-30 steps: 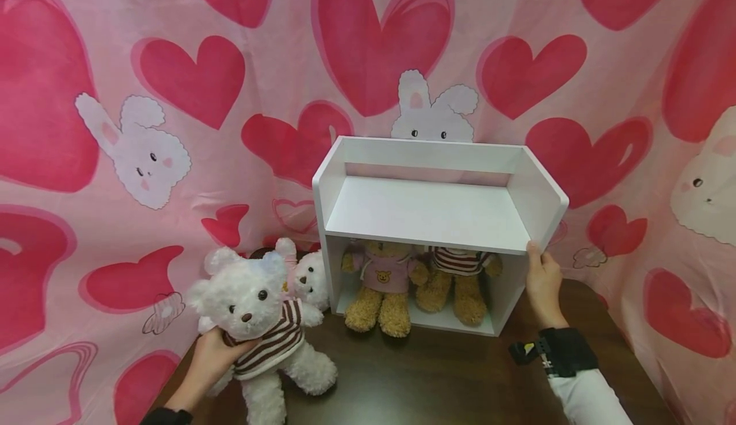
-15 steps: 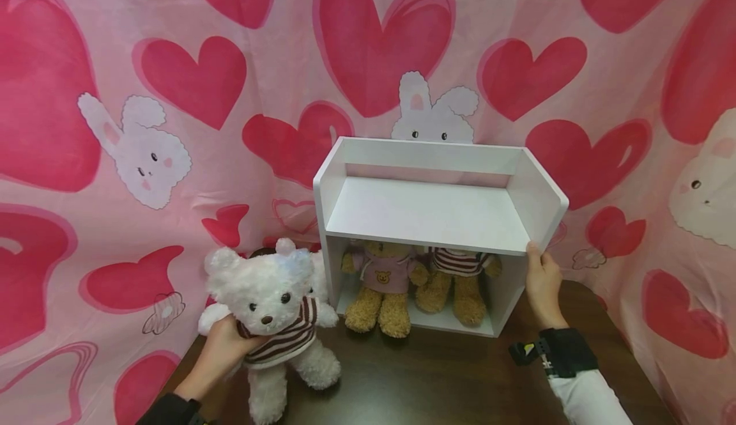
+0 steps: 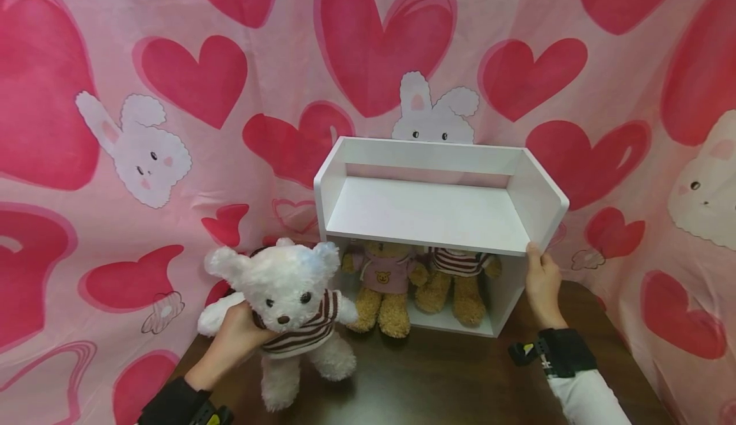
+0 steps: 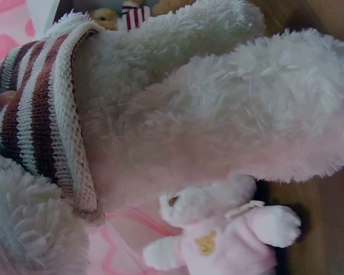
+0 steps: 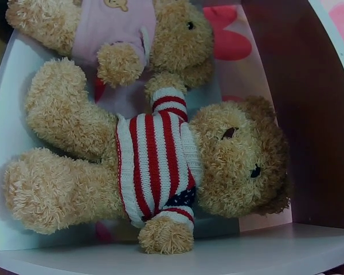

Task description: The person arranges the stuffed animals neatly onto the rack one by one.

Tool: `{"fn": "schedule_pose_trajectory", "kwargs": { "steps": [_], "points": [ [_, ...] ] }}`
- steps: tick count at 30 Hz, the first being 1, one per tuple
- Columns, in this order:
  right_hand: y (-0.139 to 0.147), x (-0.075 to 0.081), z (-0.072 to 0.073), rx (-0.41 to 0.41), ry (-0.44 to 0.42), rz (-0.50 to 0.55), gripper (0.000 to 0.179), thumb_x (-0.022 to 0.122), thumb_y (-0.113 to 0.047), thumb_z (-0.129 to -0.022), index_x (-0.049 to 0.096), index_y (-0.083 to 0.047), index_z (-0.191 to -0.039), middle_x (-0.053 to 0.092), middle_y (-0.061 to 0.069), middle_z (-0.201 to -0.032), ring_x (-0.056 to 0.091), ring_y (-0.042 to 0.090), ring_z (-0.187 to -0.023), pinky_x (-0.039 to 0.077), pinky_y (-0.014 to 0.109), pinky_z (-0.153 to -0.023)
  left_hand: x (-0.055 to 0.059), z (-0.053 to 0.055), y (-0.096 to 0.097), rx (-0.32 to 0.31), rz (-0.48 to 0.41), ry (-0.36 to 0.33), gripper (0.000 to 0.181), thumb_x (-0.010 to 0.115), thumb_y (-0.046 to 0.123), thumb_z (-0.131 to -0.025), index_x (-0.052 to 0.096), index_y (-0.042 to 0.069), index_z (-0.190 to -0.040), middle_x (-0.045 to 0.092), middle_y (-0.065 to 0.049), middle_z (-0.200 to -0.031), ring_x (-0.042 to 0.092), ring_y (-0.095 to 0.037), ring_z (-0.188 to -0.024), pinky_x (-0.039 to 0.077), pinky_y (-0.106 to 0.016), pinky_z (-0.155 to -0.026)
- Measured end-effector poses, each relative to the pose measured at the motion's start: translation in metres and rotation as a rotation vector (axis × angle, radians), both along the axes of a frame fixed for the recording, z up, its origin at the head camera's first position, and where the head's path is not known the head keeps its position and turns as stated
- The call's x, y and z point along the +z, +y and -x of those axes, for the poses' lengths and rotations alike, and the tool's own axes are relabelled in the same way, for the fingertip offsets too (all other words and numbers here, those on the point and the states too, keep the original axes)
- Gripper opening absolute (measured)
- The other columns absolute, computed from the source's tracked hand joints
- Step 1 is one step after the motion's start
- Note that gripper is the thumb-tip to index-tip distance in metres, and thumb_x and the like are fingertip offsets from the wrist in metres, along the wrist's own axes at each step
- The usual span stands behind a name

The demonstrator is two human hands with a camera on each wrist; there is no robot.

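My left hand grips a white teddy bear in a brown-and-white striped sweater, thumb across its chest. The bear is held upright just left of a white two-tier shelf, one arm overlapping its lower opening. My right hand holds the front edge of the shelf's right side panel. In the lower compartment sit two tan teddy bears: one in a pink top, the other in a striped sweater. Behind the held bear, a white bear in a pink top shows in the left wrist view.
The shelf stands on a dark brown table. A pink curtain with hearts and rabbits hangs behind and at both sides. The shelf's upper board has raised side panels and a back rail.
My left hand has carried the striped white bear rightward toward the shelf, covering the white bear behind it in the head view. The right hand and shelf stay put.
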State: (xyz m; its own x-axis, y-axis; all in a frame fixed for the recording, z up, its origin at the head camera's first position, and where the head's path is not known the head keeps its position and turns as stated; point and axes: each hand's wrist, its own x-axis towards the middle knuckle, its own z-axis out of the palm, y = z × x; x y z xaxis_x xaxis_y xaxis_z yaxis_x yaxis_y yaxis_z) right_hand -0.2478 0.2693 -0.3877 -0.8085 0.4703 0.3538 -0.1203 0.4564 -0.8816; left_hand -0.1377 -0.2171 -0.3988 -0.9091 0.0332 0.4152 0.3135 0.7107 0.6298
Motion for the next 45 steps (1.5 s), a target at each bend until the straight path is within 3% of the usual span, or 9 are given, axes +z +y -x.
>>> {"fn": "schedule_pose_trajectory", "kwargs": {
  "steps": [7,14,20,23,28,32,38,45],
  "points": [
    [0.001,-0.002,0.0,0.02,-0.021,0.026,0.052,0.033,-0.034,-0.098,0.051,0.011,-0.115,0.051,0.029,-0.114,0.042,0.033,-0.093,0.032,0.044,-0.08,0.011,0.002,0.009,-0.064,-0.007,0.033,0.052,0.085,0.014,-0.058,0.059,0.002,-0.101,0.065,-0.004,-0.092,0.055,-0.011,-0.08,0.049,-0.03,-0.068],
    [0.001,-0.003,-0.002,0.013,-0.032,0.026,0.051,0.034,-0.034,-0.097,0.052,0.011,-0.113,0.047,0.024,-0.094,0.035,0.028,-0.082,0.027,0.035,-0.068,0.02,0.007,0.017,-0.094,-0.017,0.088,0.056,0.086,0.017,-0.057,0.059,0.003,-0.104,0.065,-0.003,-0.094,0.055,-0.01,-0.082,0.049,-0.03,-0.069],
    [0.0,-0.002,-0.002,0.011,-0.026,0.012,0.05,0.034,-0.033,-0.098,0.052,0.012,-0.11,0.05,0.028,-0.099,0.04,0.032,-0.086,0.03,0.039,-0.072,0.027,0.011,0.023,-0.153,-0.031,0.148,0.063,0.086,0.019,-0.058,0.056,0.008,-0.112,0.062,0.0,-0.103,0.053,-0.008,-0.089,0.047,-0.028,-0.074],
    [0.0,-0.002,-0.002,0.015,-0.022,0.022,0.051,0.033,-0.034,-0.098,0.052,0.012,-0.109,0.048,0.028,-0.097,0.039,0.031,-0.086,0.029,0.041,-0.072,0.032,0.012,0.026,-0.217,-0.061,0.17,0.071,0.087,0.017,-0.057,0.052,0.011,-0.119,0.06,0.001,-0.108,0.05,-0.008,-0.093,0.046,-0.025,-0.077],
    [0.0,-0.001,0.0,0.021,-0.008,0.025,0.052,0.033,-0.033,-0.098,0.051,0.014,-0.111,0.051,0.031,-0.112,0.042,0.033,-0.093,0.031,0.045,-0.079,0.04,0.014,0.031,-0.291,-0.082,0.205,0.078,0.087,0.013,-0.055,0.049,0.011,-0.123,0.058,-0.001,-0.111,0.05,-0.008,-0.095,0.046,-0.023,-0.08],
    [-0.001,-0.001,0.0,0.024,-0.004,0.029,0.052,0.034,-0.033,-0.098,0.051,0.014,-0.112,0.049,0.031,-0.118,0.043,0.034,-0.097,0.031,0.047,-0.085,0.046,0.014,0.035,-0.285,-0.055,0.262,0.071,0.088,0.011,-0.052,0.053,0.009,-0.114,0.062,-0.002,-0.102,0.053,-0.005,-0.088,0.048,-0.022,-0.075],
    [-0.001,0.0,0.0,0.017,-0.016,0.02,0.052,0.033,-0.034,-0.098,0.052,0.012,-0.112,0.051,0.028,-0.101,0.04,0.03,-0.087,0.03,0.04,-0.074,0.05,0.017,0.041,-0.282,-0.06,0.345,0.067,0.087,0.005,-0.051,0.055,0.007,-0.11,0.064,-0.004,-0.096,0.053,-0.005,-0.083,0.046,-0.019,-0.072],
    [-0.001,-0.001,0.0,0.021,0.012,0.024,0.052,0.034,-0.032,-0.098,0.051,0.014,-0.111,0.049,0.033,-0.117,0.044,0.036,-0.097,0.031,0.049,-0.084,0.063,0.021,0.048,-0.339,-0.08,0.411,0.072,0.086,0.003,-0.052,0.052,0.005,-0.115,0.062,-0.006,-0.1,0.054,-0.009,-0.086,0.048,-0.022,-0.075]
  ]
}}
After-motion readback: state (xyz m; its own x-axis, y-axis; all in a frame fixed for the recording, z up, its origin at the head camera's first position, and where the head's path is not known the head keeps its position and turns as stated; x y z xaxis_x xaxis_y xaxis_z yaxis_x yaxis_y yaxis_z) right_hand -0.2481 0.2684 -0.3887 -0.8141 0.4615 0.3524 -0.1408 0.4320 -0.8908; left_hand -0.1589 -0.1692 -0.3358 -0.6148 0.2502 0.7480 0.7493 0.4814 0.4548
